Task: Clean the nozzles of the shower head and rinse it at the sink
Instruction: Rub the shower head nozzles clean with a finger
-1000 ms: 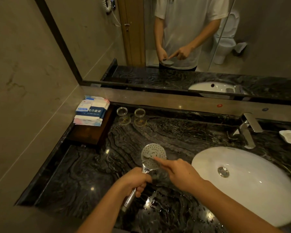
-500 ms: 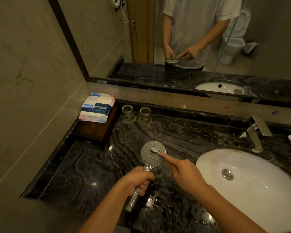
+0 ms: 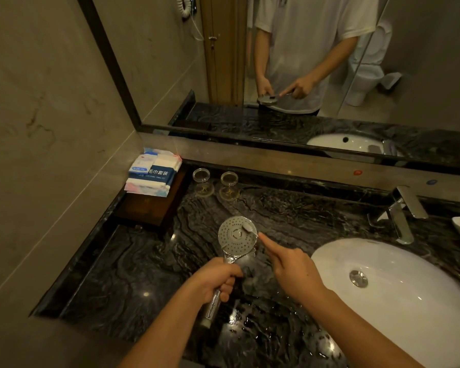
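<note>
1. The left hand (image 3: 215,281) is gripping the chrome handle of the shower head (image 3: 237,234), fingers curled tight round it, with the handle's end sticking out below the fist.
2. The shower head is being held above the black marble counter (image 3: 133,274), its round nozzle face turned up, just beyond the left knuckles.
3. The right hand (image 3: 294,269) is pointing its index finger along a small toothbrush (image 3: 248,229), while the other fingers are folding into the palm; what they are pinching cannot be told.
4. The brush's pale head is lying on the nozzle face, just ahead of the right fingertip, toward the face's right edge.
5. The white sink (image 3: 409,296) is sitting just right of the right hand, with the faucet (image 3: 401,216) standing behind it.
6. Two glass coasters (image 3: 215,179) and a towel pack (image 3: 154,172) are resting well beyond the fingers, by the mirror (image 3: 329,123).
</note>
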Tool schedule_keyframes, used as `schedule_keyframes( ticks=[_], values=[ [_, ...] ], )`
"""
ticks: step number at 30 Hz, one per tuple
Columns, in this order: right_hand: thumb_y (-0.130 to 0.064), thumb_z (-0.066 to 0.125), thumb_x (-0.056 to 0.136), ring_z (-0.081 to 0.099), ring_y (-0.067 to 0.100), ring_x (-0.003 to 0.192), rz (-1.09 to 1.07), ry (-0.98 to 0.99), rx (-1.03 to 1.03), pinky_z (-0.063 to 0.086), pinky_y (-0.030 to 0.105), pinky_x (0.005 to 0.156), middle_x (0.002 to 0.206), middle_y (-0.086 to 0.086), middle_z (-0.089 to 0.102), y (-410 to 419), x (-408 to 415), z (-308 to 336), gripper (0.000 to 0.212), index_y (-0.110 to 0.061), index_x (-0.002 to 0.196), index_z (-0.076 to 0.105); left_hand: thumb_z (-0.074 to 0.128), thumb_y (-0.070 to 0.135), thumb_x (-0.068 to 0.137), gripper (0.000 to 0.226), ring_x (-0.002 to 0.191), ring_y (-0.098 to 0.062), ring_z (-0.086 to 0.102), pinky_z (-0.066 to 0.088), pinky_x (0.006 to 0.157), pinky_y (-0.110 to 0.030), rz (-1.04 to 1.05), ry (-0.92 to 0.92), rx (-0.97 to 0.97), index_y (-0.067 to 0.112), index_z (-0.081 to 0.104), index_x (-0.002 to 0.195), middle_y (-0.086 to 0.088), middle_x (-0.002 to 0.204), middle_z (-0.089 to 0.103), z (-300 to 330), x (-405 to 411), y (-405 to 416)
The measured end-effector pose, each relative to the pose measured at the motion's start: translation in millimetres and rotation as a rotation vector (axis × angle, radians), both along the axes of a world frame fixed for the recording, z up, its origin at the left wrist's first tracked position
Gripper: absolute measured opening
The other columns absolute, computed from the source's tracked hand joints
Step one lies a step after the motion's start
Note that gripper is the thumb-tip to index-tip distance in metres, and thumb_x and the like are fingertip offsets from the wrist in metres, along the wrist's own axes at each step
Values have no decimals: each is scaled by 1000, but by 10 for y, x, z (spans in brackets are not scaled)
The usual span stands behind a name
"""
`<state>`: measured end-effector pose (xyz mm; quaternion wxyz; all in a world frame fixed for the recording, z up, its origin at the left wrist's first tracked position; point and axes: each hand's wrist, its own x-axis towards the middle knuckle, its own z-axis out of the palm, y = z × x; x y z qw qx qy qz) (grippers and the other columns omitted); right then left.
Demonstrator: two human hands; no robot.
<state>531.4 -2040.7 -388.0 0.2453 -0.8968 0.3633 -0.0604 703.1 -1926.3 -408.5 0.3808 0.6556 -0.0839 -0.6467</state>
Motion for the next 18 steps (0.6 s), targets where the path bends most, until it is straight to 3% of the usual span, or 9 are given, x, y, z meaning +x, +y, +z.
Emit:
schedule_keyframes(
  ticks=[7, 10, 13, 18],
  values=[
    [-32, 42, 104, 61, 17, 59, 66, -45, 97, 53, 37, 65, 70, 3, 68, 142, -130, -219, 58, -70, 141, 19, 56, 3, 93, 26, 36, -9, 27, 24, 36, -18, 87, 35, 30, 16, 46, 73, 0, 51, 34, -109, 57, 138],
    [-34, 41, 105, 59, 8, 52, -5, -117, 209, 52, 30, 57, 66, -3, 67, 233, -222, -424, 48, -61, 142, 31, 58, 5, 93, 26, 36, -10, 29, 25, 36, -18, 104, 33, 48, 15, 48, 72, 0, 50, 36, -197, 69, 273],
    [-40, 39, 105, 58, 6, 53, -200, -115, 313, 46, 28, 53, 65, -7, 63, 338, -202, -651, 24, -38, 126, 50, 59, 5, 94, 26, 37, -10, 29, 26, 37, -18, 131, 33, 52, 15, 48, 72, 0, 49, 36, -274, 67, 384],
    [-31, 51, 100, 67, 15, 66, -464, -21, 528, 58, 41, 66, 77, 1, 68, 386, 23, -993, 11, -20, 97, 50, 62, 6, 92, 26, 35, -11, 29, 26, 38, -19, 139, 56, 83, 15, 48, 72, -2, 49, 37, -380, 82, 507]
  ],
)
